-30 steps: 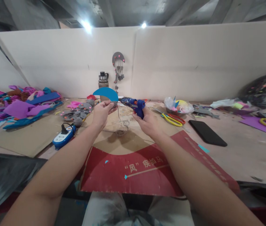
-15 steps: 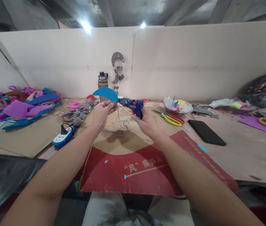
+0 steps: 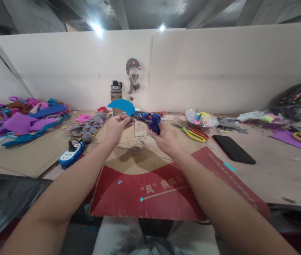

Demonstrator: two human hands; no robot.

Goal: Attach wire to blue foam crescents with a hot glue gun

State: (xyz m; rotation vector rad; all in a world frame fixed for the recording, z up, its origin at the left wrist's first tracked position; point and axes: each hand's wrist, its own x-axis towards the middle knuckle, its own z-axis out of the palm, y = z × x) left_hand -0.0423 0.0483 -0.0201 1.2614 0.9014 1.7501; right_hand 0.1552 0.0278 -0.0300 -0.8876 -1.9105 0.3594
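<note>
My left hand (image 3: 117, 128) pinches the lower end of a blue crescent-shaped piece (image 3: 121, 105), which looks like felt. A thin grey cord (image 3: 137, 149) hangs below these fingers and lies coiled on the board. In my right hand (image 3: 163, 136) is a blue hot glue gun (image 3: 154, 122), gripped by its handle. The gun's nozzle points left and meets the lower tip of the crescent, close to my left fingertips; whether it touches cannot be made out. Beneath both hands lies a red and brown cardboard sheet (image 3: 166, 198).
To the left are a blue-white power strip (image 3: 72, 154), grey felt pieces (image 3: 86, 128) and a heap of coloured felt (image 3: 22, 122). A bottle (image 3: 116, 95) stands behind. At right lie yellow-handled scissors (image 3: 194, 135), a phone (image 3: 233, 149) and a plastic-wrapped bundle (image 3: 202, 119).
The blue crescent has shifted slightly right and tilted a little. The glue gun has moved slightly left and down, nearer to my left fingers. Both hands keep their hold.
</note>
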